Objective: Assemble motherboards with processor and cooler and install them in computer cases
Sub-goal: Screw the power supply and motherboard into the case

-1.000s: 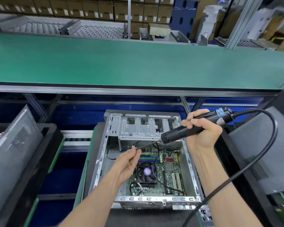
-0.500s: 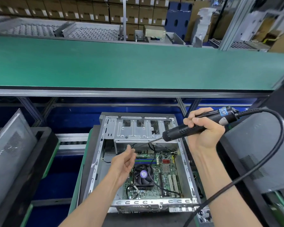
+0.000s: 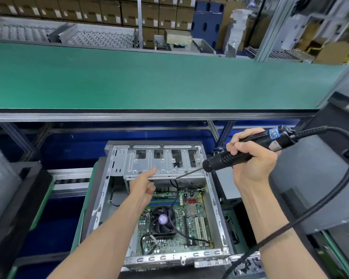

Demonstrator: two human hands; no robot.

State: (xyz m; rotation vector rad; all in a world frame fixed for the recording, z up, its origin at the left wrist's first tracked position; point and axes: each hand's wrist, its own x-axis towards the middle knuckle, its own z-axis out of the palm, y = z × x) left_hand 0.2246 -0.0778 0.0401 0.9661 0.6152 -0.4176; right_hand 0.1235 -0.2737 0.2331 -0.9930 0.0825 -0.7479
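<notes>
An open silver computer case [image 3: 98, 206] lies in front of me on a green pallet. Inside is a green motherboard [image 3: 191, 210] with a black cooler fan [image 3: 162, 219] mounted on it. My right hand [image 3: 252, 162] grips a black electric screwdriver [image 3: 226, 159]; its thin bit points left and down, over the front edge of the drive cage [image 3: 163, 163]. My left hand [image 3: 144, 185] is over the case's far end, its index finger stretched onto the drive cage and the other fingers curled. I see nothing in it.
The screwdriver's black cable [image 3: 310, 210] loops right and down past my right forearm. Dark case panels stand at the left [image 3: 0, 184] and right [image 3: 314, 178]. A green conveyor belt [image 3: 149, 81] runs across behind; cartons [image 3: 101, 9] are stacked beyond it.
My left hand moved up from the bit's tip and the motherboard to the drive cage, its index finger now extended. The screwdriver dipped slightly. My head moved closer.
</notes>
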